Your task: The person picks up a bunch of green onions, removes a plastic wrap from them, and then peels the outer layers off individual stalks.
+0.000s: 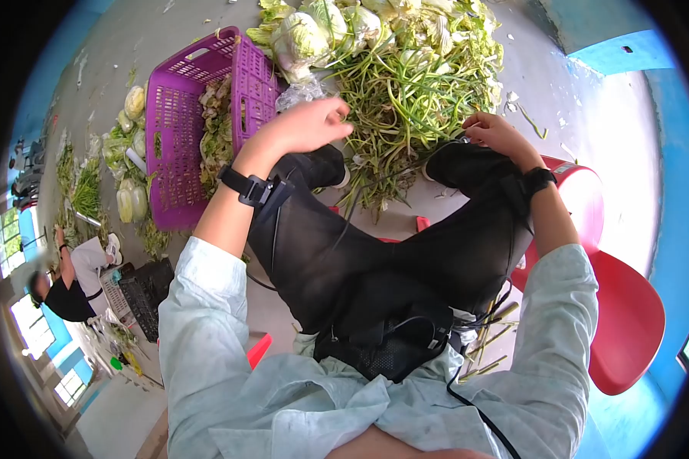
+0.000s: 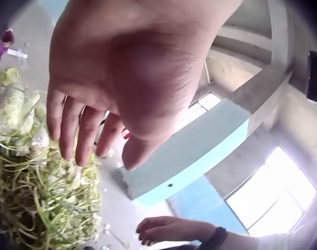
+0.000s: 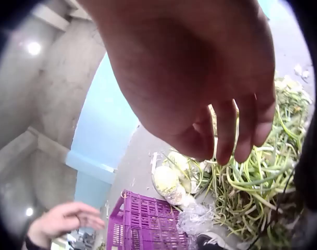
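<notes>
Hanging in the air near the purple crate (image 1: 177,145), the left hand (image 1: 310,125) has its fingers released and slightly bent. The right hand (image 1: 505,138) is above the right knee, its fingers loosely bent and apparently released, though shadow dims its wrist view. Between the 2 shoes (image 1: 328,164) and beyond them, the heap of green stalks (image 1: 394,99) lies on the floor. Pale cabbages (image 1: 302,40) sit at its far left edge; withered leaves (image 1: 216,122) lie inside the crate.
</notes>
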The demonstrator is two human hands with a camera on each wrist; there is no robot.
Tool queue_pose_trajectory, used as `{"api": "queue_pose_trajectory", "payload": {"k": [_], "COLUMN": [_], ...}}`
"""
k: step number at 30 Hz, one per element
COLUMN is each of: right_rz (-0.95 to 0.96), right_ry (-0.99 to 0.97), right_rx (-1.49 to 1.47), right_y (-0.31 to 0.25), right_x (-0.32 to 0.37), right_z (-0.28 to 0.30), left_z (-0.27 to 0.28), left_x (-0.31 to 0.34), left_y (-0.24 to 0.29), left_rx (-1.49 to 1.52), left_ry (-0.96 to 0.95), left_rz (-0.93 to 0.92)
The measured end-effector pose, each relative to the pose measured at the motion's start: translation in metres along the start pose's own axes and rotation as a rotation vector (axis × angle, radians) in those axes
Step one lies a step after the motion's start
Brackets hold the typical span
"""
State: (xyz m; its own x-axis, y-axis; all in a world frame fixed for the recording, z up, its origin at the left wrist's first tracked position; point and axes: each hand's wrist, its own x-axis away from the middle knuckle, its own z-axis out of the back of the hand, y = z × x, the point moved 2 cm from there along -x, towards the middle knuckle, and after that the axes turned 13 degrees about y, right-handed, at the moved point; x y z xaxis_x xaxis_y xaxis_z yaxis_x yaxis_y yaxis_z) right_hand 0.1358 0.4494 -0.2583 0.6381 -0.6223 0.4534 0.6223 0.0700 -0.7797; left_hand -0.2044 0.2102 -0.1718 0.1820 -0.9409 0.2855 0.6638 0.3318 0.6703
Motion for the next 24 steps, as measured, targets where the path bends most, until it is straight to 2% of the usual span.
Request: {"api": "queue_pose_trajectory", "payload": {"k": [3,6,9,13,14,16,17,19,21,22,23,24], "right_rz": [0.028,0.105,0.129,0.207,0.203,0.194,0.199,0.287,0.325,0.225,0.130,0.160], "right_ry": [-0.088,-0.058,0.041,0.146,0.155,0.193,0.156,0.246,0.207,0.146,0.088,0.007], "right_rx": [0.102,0.136,0.138,0.352,0.369,0.433,0.328,0.578,0.622,0.640,0.655,0.650], "right_y": [-0.042,-0.069,-0.113,-0.136,-0.133,-0.109,-0.094,-0.103,-0.069,-0.050,-0.033,-0.019], "right_x": [0.002,-0.020,-0.049,-0.124,-0.148,-0.205,-0.233,-0.247,-0.276,-0.284,-0.289,-0.290], "right_z": [0.012,0.035,0.063,0.097,0.100,0.111,0.113,0.076,0.037,0.011,-0.017,-0.043], "left_z": [0.025,0.027,0.017,-0.009,-0.010,0.004,0.017,0.026,0.028,0.025,0.028,0.031], "left_x": [-0.036,-0.083,-0.108,-0.109,-0.118,-0.122,-0.129,-0.137,-0.146,-0.152,-0.151,-0.152], "left_y": [0.046,0.033,-0.001,-0.064,-0.075,-0.066,-0.056,-0.046,-0.049,-0.054,-0.048,-0.045], "left_rx": [0.169,0.394,0.643,0.755,0.787,0.925,0.992,0.864,0.712,0.722,0.693,0.644], "left_ry": [0.156,0.218,0.320,0.524,0.598,0.578,0.574,0.636,0.698,0.774,0.776,0.795], "left_rz": [-0.107,-0.164,-0.011,0.487,0.405,0.371,0.337,0.270,0.179,0.097,0.093,0.077]}}
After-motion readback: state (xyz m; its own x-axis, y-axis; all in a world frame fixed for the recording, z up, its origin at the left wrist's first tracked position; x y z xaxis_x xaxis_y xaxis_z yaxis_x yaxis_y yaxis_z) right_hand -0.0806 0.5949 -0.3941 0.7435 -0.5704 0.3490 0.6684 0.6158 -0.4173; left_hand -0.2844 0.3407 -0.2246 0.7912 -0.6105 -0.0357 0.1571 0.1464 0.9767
